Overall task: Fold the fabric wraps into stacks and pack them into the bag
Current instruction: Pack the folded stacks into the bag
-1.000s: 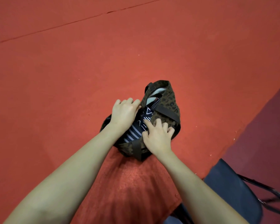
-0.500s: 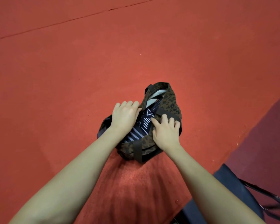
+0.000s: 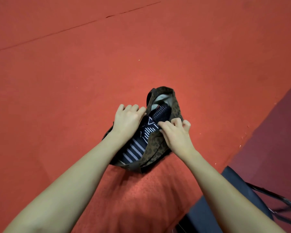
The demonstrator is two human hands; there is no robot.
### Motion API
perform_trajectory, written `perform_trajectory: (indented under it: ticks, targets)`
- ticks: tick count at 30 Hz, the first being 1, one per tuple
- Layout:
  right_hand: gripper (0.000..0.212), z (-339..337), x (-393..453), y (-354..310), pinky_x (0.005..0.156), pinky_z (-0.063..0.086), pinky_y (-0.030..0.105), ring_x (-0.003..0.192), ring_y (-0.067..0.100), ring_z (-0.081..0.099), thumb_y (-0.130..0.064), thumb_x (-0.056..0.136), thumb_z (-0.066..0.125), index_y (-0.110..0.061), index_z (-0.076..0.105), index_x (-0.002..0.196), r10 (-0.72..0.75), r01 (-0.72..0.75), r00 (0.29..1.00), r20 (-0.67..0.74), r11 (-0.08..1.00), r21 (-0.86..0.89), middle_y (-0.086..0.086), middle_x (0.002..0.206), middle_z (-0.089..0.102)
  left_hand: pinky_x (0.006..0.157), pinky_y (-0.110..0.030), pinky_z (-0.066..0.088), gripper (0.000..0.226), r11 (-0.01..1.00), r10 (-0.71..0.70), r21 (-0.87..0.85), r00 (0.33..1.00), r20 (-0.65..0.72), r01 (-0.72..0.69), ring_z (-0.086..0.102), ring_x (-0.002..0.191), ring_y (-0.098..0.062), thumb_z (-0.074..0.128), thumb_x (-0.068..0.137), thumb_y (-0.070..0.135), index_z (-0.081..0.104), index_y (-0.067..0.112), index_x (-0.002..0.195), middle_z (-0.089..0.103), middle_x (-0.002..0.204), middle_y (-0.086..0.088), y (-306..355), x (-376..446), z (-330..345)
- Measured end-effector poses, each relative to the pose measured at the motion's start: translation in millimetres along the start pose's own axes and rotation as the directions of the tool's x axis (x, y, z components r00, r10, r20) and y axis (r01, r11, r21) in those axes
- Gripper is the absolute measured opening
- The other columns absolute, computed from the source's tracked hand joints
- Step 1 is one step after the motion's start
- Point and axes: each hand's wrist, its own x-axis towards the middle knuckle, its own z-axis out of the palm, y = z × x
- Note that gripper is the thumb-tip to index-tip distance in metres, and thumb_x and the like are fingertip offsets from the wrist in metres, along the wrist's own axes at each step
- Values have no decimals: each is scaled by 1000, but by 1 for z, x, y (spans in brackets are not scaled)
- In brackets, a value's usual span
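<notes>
A brown leopard-print bag (image 3: 158, 145) lies on the red cloth-covered table, its mouth open towards me. Inside it sit folded dark wraps with white stripes and arrow patterns (image 3: 141, 140), and a pale fabric (image 3: 161, 100) shows at the far end. My left hand (image 3: 127, 120) grips the bag's left rim, fingers curled over it. My right hand (image 3: 175, 133) pinches the bag's right rim with curled fingers, beside the patterned wrap.
The red table cloth (image 3: 74, 81) stretches all round the bag. The table's edge runs diagonally at the right, with a dark red floor (image 3: 275, 132) beyond. A dark chair seat (image 3: 213, 212) with a metal frame stands at the lower right.
My right hand has curled its fingers from lying flat on the wrap to pinching the bag's right rim. The bag's mouth is pulled wider. My left hand has hardly moved.
</notes>
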Motion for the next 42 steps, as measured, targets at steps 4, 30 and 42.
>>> perform_trajectory:
  ticks: [4,30,42]
  targets:
    - [28,-12,-16,16,80,22,37,91,19,41,-28,91,44,-24,70,82,-46,47,999,19,998,-35,-9,82,61,57,-29,22,29,1000,15,4,1000,-4,-15,48,50,-24,43,92,25,58,12,71,50,64,-3,20,-5,-10]
    - [20,-159,-192,182,77,23,35,78,12,44,-5,80,62,-23,69,86,-3,-5,982,-189,999,-38,-12,73,60,42,-23,20,33,999,29,-25,998,-47,-30,50,51,-25,45,91,25,60,9,66,47,61,-5,300,14,-58]
    - [38,-207,-301,272,74,20,33,71,14,49,-15,102,36,-22,68,83,194,-201,976,-94,977,-68,-11,70,58,36,-20,21,35,964,126,-244,989,74,-105,48,40,-24,42,90,28,60,7,69,47,59,-4,445,4,-22]
